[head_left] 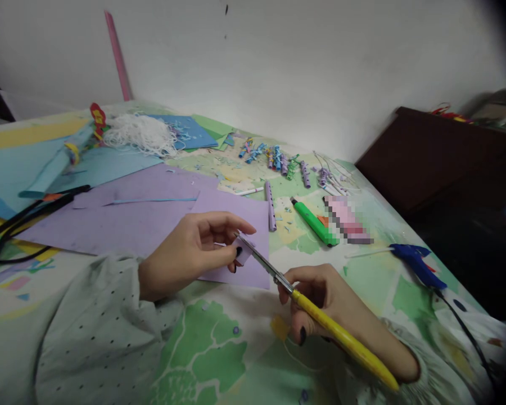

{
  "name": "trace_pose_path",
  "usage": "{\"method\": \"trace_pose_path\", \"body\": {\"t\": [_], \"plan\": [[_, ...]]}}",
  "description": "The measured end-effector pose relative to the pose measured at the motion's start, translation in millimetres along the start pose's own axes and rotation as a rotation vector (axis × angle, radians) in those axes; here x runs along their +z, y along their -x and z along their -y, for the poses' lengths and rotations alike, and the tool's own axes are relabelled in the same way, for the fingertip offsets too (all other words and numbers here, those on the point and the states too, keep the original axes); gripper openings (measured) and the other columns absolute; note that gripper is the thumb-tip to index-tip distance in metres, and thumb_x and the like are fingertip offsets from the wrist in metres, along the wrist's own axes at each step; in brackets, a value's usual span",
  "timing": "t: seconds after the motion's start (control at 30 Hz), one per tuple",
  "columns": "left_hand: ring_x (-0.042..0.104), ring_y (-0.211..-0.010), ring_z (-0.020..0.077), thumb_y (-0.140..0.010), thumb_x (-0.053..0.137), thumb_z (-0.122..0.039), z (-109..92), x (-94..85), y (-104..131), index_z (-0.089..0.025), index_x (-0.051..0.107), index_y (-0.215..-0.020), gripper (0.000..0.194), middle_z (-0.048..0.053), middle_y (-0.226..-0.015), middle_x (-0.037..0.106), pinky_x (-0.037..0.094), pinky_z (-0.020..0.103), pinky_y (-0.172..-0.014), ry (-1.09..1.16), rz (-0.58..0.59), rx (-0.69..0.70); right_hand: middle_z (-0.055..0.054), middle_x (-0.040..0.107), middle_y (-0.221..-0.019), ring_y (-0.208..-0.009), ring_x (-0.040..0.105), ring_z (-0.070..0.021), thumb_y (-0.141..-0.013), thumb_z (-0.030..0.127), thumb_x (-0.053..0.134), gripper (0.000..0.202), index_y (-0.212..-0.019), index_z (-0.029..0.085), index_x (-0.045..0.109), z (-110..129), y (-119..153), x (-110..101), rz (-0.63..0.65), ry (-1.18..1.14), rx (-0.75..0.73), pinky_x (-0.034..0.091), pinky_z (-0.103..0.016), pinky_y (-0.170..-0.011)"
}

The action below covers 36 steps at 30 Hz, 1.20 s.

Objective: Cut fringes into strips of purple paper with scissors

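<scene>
My left hand (pixel 198 250) pinches a small piece of purple paper (pixel 245 256) between thumb and fingers. My right hand (pixel 320 301) is wrapped round a pair of scissors (pixel 341 334) with yellow handles. Their metal blades point up and left, and the tips reach the small piece at my left fingertips; whether they cut into it I cannot tell. Beneath the hands lies a square purple sheet (pixel 253 216), overlapping a larger purple sheet (pixel 152 219). Just beyond the hands rests a rolled purple paper tube with dark holes (pixel 270 205).
A green utility knife (pixel 314 222) lies right of the tube, near a blurred pink item (pixel 348 219). A blue glue gun (pixel 417 264) is at the right with its cable. Several small decorated rolls (pixel 276 158) and a white string heap (pixel 139 134) are at the back. Black cables (pixel 29 219) lie left.
</scene>
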<state>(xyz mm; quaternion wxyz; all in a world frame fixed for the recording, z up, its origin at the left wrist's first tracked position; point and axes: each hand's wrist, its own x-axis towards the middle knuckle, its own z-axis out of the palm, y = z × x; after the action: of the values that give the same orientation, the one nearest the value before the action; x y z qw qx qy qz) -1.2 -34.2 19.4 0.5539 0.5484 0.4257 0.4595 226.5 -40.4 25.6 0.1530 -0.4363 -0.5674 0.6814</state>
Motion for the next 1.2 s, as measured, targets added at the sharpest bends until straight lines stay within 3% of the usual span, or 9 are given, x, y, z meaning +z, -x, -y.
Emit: {"method": "trace_pose_path", "body": {"t": [0.33,1.03,1.2], "plan": [[0.062,-0.058,0.0102,-0.067,0.059,-0.004,-3.1,1.3,-0.1,-0.011,0.069,-0.094,0.029,-0.001,-0.063,0.066,0.051,0.018,-0.053,-0.016,-0.007,0.001,0.004,0.057,-0.055,-0.047,0.046,-0.0088,-0.057,0.048,0.087,0.049,-0.081,0.015,0.059,-12.1,0.0,-4.9,0.063,-0.026,-0.073,0.036,-0.019,-0.047],[0.061,-0.056,0.0089,-0.067,0.059,-0.004,-3.9,2.0,0.3,-0.012,0.069,-0.092,0.028,-0.003,-0.062,0.064,0.050,0.017,-0.052,-0.034,-0.024,-0.011,0.007,0.044,-0.053,-0.050,0.040,-0.0093,-0.054,0.054,0.086,0.052,-0.070,0.017,0.052,-0.8,0.6,3.0,0.007,0.116,-0.105,0.029,-0.022,-0.046],[0.062,-0.057,0.0100,-0.067,0.060,-0.006,-4.7,1.3,-0.2,-0.012,0.068,-0.093,0.028,-0.002,-0.063,0.065,0.051,0.018,-0.053,-0.034,-0.022,-0.031,0.007,0.044,-0.053,-0.049,0.040,-0.0089,-0.053,0.048,0.087,0.049,-0.067,0.018,0.051,-1.9,-1.0,3.1,-0.001,0.093,-0.095,0.030,-0.021,-0.046]]}}
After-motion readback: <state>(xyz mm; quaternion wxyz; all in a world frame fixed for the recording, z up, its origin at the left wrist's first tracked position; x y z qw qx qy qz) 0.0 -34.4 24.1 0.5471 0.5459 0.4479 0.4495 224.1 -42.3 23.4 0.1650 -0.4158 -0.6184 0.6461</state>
